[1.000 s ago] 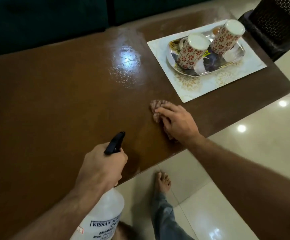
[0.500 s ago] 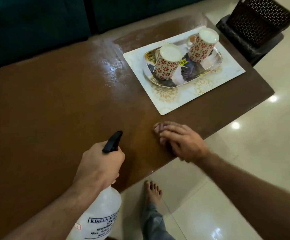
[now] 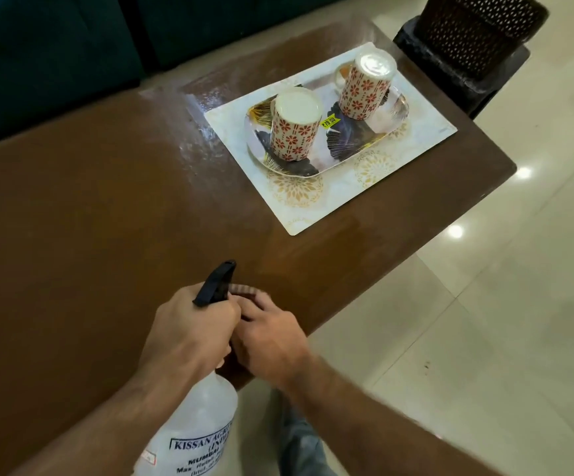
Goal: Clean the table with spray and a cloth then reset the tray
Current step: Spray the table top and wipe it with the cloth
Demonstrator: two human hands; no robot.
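Spray bottle and cloth meet at the table's near edge, low in the frame.

The left hand (image 3: 189,334) curls round the neck of the clear spray bottle (image 3: 192,427), whose black nozzle (image 3: 215,283) points up the frame. Just beside it, the right hand (image 3: 270,341) lies on the striped cloth (image 3: 242,291) with fingers flat, pressing it to the brown table (image 3: 72,218); most of the cloth is hidden. In the upper right, a silver tray (image 3: 395,108) sits on a white mat (image 3: 426,135) and holds two upturned patterned mugs (image 3: 295,132), well apart from the hands. A wet streak (image 3: 196,139) shines left of the mat.
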